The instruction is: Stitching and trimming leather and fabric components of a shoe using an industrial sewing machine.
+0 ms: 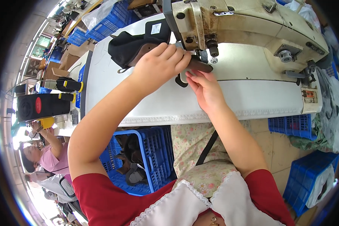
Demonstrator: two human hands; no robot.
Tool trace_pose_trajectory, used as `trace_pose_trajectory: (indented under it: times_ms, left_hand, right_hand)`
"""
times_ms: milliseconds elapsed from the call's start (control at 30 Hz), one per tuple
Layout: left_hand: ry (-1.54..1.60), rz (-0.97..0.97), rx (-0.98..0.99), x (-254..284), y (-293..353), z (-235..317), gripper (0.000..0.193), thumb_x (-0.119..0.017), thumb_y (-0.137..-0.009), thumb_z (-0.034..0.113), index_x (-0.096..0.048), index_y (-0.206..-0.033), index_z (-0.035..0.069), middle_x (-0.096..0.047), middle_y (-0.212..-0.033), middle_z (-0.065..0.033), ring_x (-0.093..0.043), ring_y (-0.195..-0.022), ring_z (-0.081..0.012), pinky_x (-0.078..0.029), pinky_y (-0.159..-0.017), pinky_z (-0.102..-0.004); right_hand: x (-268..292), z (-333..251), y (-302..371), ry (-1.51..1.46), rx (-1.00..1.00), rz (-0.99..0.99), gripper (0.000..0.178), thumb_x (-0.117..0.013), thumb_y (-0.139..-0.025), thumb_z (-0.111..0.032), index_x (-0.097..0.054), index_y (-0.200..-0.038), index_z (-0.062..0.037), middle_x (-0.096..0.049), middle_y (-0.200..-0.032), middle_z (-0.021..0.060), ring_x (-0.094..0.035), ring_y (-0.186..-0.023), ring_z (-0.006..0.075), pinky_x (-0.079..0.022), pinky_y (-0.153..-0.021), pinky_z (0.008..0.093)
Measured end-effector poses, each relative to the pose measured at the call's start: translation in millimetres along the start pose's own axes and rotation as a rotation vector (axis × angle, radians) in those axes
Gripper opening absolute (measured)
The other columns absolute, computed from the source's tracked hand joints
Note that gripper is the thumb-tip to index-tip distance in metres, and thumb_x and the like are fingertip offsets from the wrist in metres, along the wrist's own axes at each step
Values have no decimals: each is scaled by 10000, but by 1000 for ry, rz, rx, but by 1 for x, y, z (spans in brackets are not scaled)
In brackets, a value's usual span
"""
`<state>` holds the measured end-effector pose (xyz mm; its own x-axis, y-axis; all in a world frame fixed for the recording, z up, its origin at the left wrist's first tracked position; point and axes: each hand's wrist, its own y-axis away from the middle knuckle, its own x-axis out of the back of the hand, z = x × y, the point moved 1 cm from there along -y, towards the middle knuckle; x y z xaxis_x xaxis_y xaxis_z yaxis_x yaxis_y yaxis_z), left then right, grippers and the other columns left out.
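A black and brown piece (123,47) that looks like a shoe upper lies on the white sewing table, with a white label on its flat black part. My left hand (160,67) is closed over its brown section, fingers curled beside the needle area of the sewing machine (248,30). The brown end (201,66) reaches under the machine head. Just below that end, my right hand (207,90) pinches its near edge between thumb and fingers. The needle itself is hidden behind my left fingers and the machine head.
Under the table edge stands a blue basket (150,158) holding several black and brown pieces. More blue crates (309,180) are on the floor at right, with plastic bags. Another person (54,160) works at the far left, near a black machine (45,106).
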<state>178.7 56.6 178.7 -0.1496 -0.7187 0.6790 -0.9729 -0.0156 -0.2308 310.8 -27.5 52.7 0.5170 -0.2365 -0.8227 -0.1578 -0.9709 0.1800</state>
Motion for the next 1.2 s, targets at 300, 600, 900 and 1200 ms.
trace_pose_trajectory:
  times_ms: [300,600,900,1200]
  left_hand:
    - [8,-36,-14,4,2,0,534,-637,-740,171,-571,-1258,58,-622,-1128,-44,-596,-1057,-183,-463,-884,-283]
    - [7,-107,-84,11,1,-2,562,-616,-780,186,-547,-1326,75,-617,-1182,-36,-571,-1134,-194,-442,-968,-320]
    - [-36,-136,-133,17,11,-4,608,-610,-796,187,-512,-1390,100,-597,-1258,-30,-562,-1165,-190,-426,-1022,-325]
    - [-6,-215,-145,26,11,3,634,-569,-830,193,-453,-1433,33,-459,-1509,-92,-447,-1378,-222,-322,-1169,-381]
  right_hand:
    - [-12,7,-16,46,-52,48,237,-631,-885,15,-636,-1118,-28,-661,-1094,77,-645,-1022,199,-538,-929,333]
    - [-21,13,2,-37,-142,175,242,-612,-920,-27,-620,-1161,-41,-665,-1134,80,-651,-1080,225,-525,-936,368]
    - [-21,29,18,-6,-95,140,245,-663,-909,-92,-628,-1150,-64,-654,-1134,44,-631,-1082,188,-504,-969,347]
    - [-24,27,34,-77,-171,169,79,-629,-853,-1,-650,-880,70,-668,-955,133,-663,-879,219,-562,-903,328]
